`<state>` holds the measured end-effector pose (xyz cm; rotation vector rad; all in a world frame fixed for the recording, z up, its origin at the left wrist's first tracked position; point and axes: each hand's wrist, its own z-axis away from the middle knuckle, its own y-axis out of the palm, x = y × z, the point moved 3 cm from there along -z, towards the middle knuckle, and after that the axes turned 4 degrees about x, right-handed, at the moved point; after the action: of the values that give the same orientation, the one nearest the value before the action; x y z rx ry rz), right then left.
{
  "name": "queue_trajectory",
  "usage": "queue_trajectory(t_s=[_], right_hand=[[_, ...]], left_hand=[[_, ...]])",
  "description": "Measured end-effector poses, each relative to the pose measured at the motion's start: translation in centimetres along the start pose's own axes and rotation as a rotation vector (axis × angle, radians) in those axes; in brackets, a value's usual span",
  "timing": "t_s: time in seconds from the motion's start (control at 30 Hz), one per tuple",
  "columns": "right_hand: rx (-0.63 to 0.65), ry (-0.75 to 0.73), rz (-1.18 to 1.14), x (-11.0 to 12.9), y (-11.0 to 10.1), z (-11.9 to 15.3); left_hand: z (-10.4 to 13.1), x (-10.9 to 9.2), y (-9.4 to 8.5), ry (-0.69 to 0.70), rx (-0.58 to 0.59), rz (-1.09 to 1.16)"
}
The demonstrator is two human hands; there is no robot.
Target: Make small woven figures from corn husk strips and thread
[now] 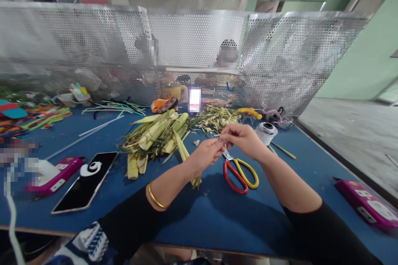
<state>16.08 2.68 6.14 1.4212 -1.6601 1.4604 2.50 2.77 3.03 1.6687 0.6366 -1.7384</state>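
Pinched Close at the Centre

The broad blue flat-topped surface point(311, 153) spreads beneath everything; clock directions run from the paired hands. A silver perforated metal screen point(195, 37) spans the far edge, across twelve. At nine lies a heap of pale yellow-green leafy husks point(158, 132); at twelve, near the screen, a loose mound of shredded pale fibre point(217, 120).

A black rectangular phone with a silver rim point(85, 182) lies between eight and nine, just beside a magenta oblong power strip point(59, 176); a second magenta oblong strip point(367, 205) sits near four. Metal scissors with one red and one yellow loop handle point(239, 169) rest at five, their blades partly hidden by the hands.

The bare left hand point(207, 153) and bare right hand point(244, 138) meet at the centre, fingers narrow, both pinching a small thin piece point(220, 139), too covered to identify. Near three stands a squat white spool point(266, 133).
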Motion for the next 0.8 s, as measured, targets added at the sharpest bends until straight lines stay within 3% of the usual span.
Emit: queue_trajectory(t_s=[0.13,0.53,0.67,0.8], right_hand=[[-0.094,0.016,0.029,0.1,-1.9,0.2],[-0.435,0.005,0.005,0.0,-5.7,1.9],[-0.599,-0.029,0.044,0.4,-6.8,2.5],[-0.916,-0.080,0.211,1.0,-8.0,3.6]], left_hand=[[-0.1,-0.1,-0.1,-0.002,0.084,-0.006],[-1.8,0.4,-2.2,0.046,0.085,-0.002],[-2.4,0.6,-3.5,0.057,-0.040,0.060],[-2.1,0.9,-4.7,-0.007,-0.396,0.138]])
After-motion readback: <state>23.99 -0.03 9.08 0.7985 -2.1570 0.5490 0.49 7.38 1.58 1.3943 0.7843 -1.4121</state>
